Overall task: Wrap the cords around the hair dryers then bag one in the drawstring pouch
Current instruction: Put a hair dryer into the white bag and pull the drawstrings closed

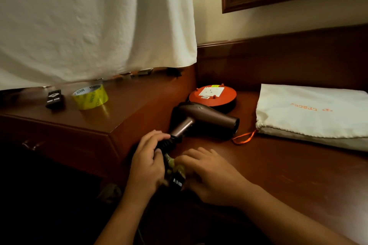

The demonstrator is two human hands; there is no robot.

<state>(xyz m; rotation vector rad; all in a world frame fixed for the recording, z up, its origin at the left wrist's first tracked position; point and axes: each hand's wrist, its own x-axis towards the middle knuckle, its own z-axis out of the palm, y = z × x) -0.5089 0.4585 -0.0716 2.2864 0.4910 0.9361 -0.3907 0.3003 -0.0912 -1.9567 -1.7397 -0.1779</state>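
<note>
Left hand [146, 162] and right hand [211, 173] seemingly grip the hair dryer [201, 117] cord [169, 145]

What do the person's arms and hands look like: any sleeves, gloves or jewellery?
The left hand and right hand are bare: no gloves, rings or watch visible. Both forearms are uncovered to the frame edge; no sleeves show.

Drawstring pouch [310, 111] — right edge off-frame

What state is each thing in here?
hair dryer: lying on its side on the desk.
cord: bunched, not wound on the dryer.
left hand: grips the cord near the dryer.
right hand: holds the cord bundle.
drawstring pouch: lying flat, dryer outside it.
tape roll: resting on the ledge.
</note>
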